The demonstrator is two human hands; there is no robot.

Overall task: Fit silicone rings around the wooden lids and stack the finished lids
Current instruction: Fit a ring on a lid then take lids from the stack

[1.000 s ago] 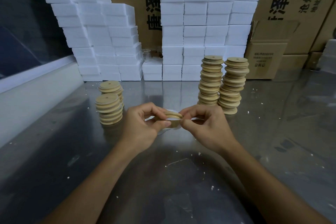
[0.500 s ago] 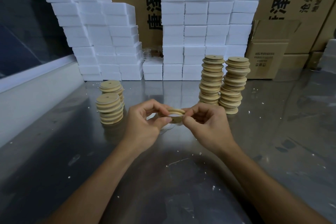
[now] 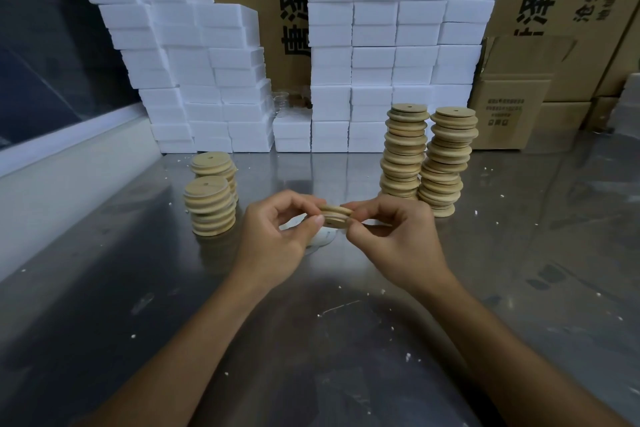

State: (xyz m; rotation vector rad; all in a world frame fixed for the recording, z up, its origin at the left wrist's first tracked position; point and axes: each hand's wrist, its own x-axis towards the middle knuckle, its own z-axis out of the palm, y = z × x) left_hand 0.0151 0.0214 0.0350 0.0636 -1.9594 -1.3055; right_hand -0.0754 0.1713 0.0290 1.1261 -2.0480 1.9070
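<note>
Lid in hand: I hold one wooden lid (image 3: 335, 216) above the middle of the bench (image 3: 519, 253), tilted so its grooved rim faces me.
Ring: a pale silicone ring (image 3: 320, 239) shows just below the lid, between my hands; how much of it already sits in the groove I cannot tell.
Left hand: my left hand (image 3: 277, 239) pinches the lid's left rim, thumb and forefinger curled on it.
Right hand: my right hand (image 3: 391, 239) pinches the right rim, fingers curled round it.
Step, as I judge it: seating the ring round the rim.
How to do it well: I would hold one seated point with a thumb, then roll the ring along the groove bit by bit, turning the lid and stretching evenly so it does not twist or spring off.
Short stacks: two low lid stacks (image 3: 209, 206) stand toward the bench's left edge.
Tall stacks: two leaning stacks (image 3: 426, 159) stand toward the far edge, touching; I would set lids down gently near them.
Behind: white foam blocks (image 3: 374, 45) and cardboard boxes (image 3: 512, 114).
</note>
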